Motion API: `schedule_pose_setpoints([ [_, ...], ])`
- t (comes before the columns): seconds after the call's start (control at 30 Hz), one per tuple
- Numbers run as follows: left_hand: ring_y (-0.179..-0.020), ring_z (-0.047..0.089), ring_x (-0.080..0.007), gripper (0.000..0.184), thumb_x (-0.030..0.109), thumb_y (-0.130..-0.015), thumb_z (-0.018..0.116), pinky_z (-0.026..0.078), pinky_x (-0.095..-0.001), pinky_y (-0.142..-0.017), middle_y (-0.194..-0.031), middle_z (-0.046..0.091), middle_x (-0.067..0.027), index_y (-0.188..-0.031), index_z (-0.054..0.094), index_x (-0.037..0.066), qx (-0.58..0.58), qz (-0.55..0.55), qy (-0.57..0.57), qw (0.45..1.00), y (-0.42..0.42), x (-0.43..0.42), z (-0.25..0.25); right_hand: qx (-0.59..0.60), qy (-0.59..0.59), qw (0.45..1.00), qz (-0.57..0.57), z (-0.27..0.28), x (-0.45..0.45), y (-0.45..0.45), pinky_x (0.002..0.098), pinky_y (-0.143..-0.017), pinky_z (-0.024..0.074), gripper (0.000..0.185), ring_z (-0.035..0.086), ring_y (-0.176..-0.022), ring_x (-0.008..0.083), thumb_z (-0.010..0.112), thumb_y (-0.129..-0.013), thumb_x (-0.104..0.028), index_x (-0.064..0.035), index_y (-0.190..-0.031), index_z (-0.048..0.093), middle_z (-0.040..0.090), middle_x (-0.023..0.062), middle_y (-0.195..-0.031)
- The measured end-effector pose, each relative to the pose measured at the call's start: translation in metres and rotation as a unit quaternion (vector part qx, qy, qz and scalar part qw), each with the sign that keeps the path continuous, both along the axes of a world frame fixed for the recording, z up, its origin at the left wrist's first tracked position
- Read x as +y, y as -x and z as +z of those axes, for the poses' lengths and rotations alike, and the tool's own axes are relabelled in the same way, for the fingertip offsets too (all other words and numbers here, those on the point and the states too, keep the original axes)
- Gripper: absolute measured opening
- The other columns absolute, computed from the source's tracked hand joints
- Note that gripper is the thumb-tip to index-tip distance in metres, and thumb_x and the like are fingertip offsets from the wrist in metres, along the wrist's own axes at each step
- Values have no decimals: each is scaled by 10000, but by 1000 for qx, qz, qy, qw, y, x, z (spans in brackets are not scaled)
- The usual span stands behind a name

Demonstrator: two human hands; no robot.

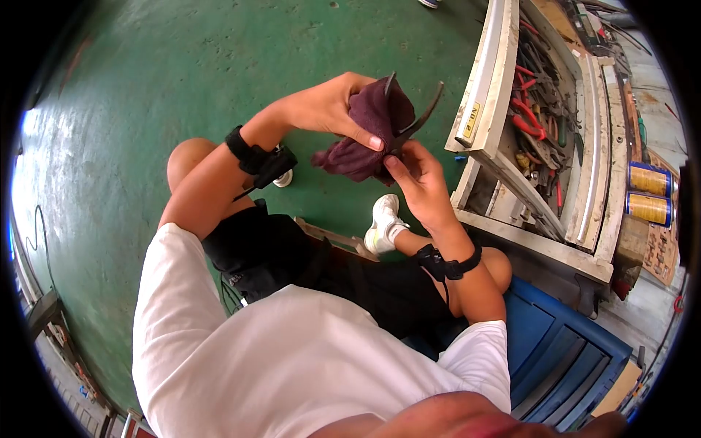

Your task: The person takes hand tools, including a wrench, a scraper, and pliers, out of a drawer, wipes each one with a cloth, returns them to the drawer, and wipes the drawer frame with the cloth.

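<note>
A dark maroon cloth (365, 120) is bunched between my two hands, above the green floor. My left hand (332, 109) grips it from the upper left, with the thumb pressed on its front. My right hand (420, 175) pinches at its lower right side, the thumb close to my left thumb. Out of the cloth stick the two dark, thin, curved ends of a tool (423, 117), pointing up and right. The cloth hides the rest of that tool.
An open drawer (504, 73) of pliers and other hand tools juts out at the right. Two blue and yellow cans (649, 208) stand on the bench beyond it. A blue plastic case (533, 321) lies beside my right leg.
</note>
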State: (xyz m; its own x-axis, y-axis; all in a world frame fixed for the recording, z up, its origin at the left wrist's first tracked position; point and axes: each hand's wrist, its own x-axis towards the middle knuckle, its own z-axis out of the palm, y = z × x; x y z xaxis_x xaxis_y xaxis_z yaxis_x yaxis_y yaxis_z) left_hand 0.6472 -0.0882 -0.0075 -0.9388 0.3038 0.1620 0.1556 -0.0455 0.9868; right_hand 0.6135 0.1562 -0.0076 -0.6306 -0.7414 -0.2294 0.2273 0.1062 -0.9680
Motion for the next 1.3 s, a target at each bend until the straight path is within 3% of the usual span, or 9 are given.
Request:
schedule_pose_setpoints([
  [0.2, -882, 600, -89, 507, 239, -738, 873, 506, -273, -817, -953, 682, -12, -1102, 621, -9, -14, 18, -23, 999, 2, -11, 4, 360, 3, 933, -25, 7, 1, 8, 281, -859, 468, 242, 552, -1053, 153, 655, -954, -162, 25, -1088, 581, 476, 112, -1284],
  [0.33, -964, 597, -109, 611, 234, -692, 907, 493, -296, -902, -1037, 675, -20, -1171, 604, 5, -65, -95, 101, 988, 5, -33, -2, 228, 77, 969, -59, 27, -2, -1, 288, -852, 475, 209, 566, -1047, 164, 611, -979, -152, 31, -1074, 574, 570, 126, -1190],
  [0.43, -941, 615, -124, 554, 302, -805, 815, 509, -313, -854, -1014, 672, -12, -1222, 586, 19, -65, 35, -117, 990, 9, -23, -24, 115, 31, 993, -23, 23, -3, -5, 254, -761, 495, 217, 594, -775, 109, 559, -1011, -150, 25, -1137, 540, 633, 47, -846],
  [0.6, -1142, 553, -146, 815, 314, -771, 848, 464, -326, -987, -1258, 589, -70, -1407, 427, 27, -107, -3, -237, 966, 0, 10, -24, 124, 28, 991, -45, 15, -5, -5, 252, -734, 492, 232, 584, -768, 107, 556, -1013, -159, 31, -1143, 520, 615, 48, -857],
  [0.73, -1093, 579, -146, 706, 200, -748, 870, 475, -332, -964, -1174, 642, -60, -1327, 508, 21, -107, -34, -206, 972, 9, 19, -15, 138, 19, 988, -66, 7, -1, 0, 254, -714, 490, 241, 613, -795, 114, 546, -1017, -164, 27, -1156, 498, 647, 72, -892],
  [0.8, -1046, 591, -135, 599, 183, -767, 854, 476, -320, -949, -1107, 668, -52, -1258, 554, 15, -89, -45, -59, 993, 11, 15, -14, 138, 17, 987, -82, 4, -1, -1, 254, -711, 488, 238, 624, -807, 115, 545, -1017, -164, 24, -1154, 492, 661, 82, -898],
  [1.1, -914, 610, -129, 443, 176, -790, 830, 502, -299, -822, -1005, 666, -27, -1145, 609, 30, -162, 50, -213, 962, 8, 55, -39, 209, -112, 972, 6, -6, 10, 17, 250, -631, 501, 285, 629, -658, 127, 541, -1025, -235, 45, -1081, 525, 659, 101, -806],
  [1.2, -911, 613, -134, 409, 153, -783, 829, 497, -302, -815, -979, 658, -28, -1114, 614, 47, -187, 91, -246, 947, 7, 52, -32, 192, -106, 976, 17, -9, 10, 15, 266, -602, 515, 251, 659, -649, 148, 549, -1019, -216, 34, -1019, 574, 685, 103, -772],
  [1.3, -912, 623, -133, 398, 176, -805, 812, 495, -299, -810, -962, 660, -41, -1108, 606, 21, -203, 159, -286, 923, 8, 49, -29, -22, -52, 996, 74, -10, 12, 22, 275, -648, 520, 350, 639, -684, 148, 506, -1032, -340, 1, -1002, 574, 659, 92, -763],
])
